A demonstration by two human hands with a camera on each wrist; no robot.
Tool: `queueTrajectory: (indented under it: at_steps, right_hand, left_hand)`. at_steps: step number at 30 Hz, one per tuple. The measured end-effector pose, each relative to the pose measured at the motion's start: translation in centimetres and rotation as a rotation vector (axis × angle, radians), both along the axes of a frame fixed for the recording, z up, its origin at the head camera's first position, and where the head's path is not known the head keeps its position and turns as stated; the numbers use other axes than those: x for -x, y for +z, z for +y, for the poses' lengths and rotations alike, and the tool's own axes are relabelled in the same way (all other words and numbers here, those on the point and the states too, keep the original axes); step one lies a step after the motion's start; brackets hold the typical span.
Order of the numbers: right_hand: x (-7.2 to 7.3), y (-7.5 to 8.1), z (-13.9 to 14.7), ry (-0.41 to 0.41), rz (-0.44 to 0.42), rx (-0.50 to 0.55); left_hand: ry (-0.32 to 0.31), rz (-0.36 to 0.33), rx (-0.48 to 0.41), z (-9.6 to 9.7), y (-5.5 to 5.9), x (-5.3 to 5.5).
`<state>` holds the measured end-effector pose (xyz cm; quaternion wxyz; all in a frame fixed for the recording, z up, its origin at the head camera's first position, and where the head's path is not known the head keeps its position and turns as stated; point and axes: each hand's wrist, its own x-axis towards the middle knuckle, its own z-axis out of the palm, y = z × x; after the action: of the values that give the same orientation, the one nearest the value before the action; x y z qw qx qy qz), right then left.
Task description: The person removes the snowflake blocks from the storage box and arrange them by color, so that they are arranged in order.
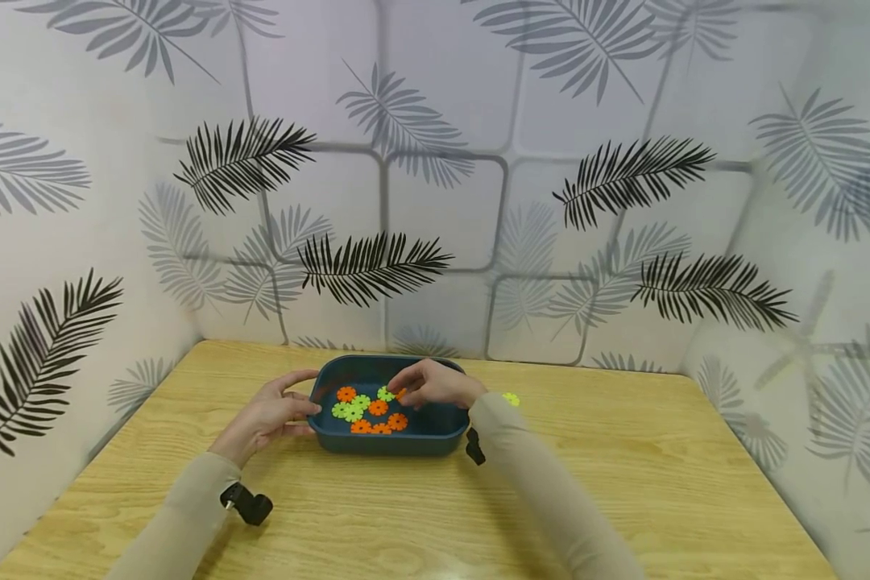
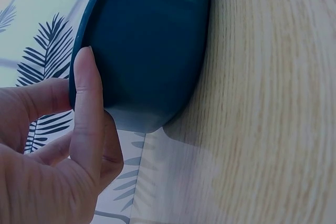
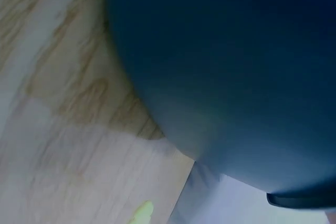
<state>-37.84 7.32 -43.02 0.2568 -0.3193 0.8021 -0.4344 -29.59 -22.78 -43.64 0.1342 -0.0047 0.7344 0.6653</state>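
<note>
A dark blue plastic basin (image 1: 391, 445) sits on the table, with several orange flower-shaped discs (image 1: 379, 408) and yellow-green ones (image 1: 354, 412) lying inside. My left hand (image 1: 277, 412) grips the basin's left end; in the left wrist view its thumb (image 2: 88, 103) lies along the wall near the rim, the other fingers behind. My right hand (image 1: 435, 383) reaches over the right side into the basin, fingers bent downward. An orange disc shows right at its fingertips, beside a yellow-green one; I cannot tell whether it is pinched. The right wrist view shows mostly the basin's outer wall (image 3: 220, 77).
One yellow-green disc (image 1: 511, 399) lies on the wooden table (image 1: 609, 451) to the right of the basin, behind the right forearm. A wall with leaf patterns (image 1: 435, 201) rises behind the table's back edge. Dark wrist cameras (image 1: 246, 503) are strapped to both sleeves.
</note>
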Motion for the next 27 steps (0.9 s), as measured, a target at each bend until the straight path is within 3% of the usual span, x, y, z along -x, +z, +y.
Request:
queueTrajectory:
  at_steps: [12, 22, 27]
  right_hand:
    - [0.5, -1.3, -1.0, -0.038, -0.005, -0.154]
    - [0.8, -1.3, -1.1, -0.055, 0.068, -0.128]
    - [1.0, -1.5, -1.4, -0.017, 0.122, -0.154]
  left_hand:
    - [0.01, -0.011, -0.001, 0.3, -0.2, -0.2]
    - [0.016, -0.012, 0.002, 0.0, -0.2, 0.1]
    - [0.026, -0.024, 0.0, 0.0, -0.3, 0.1]
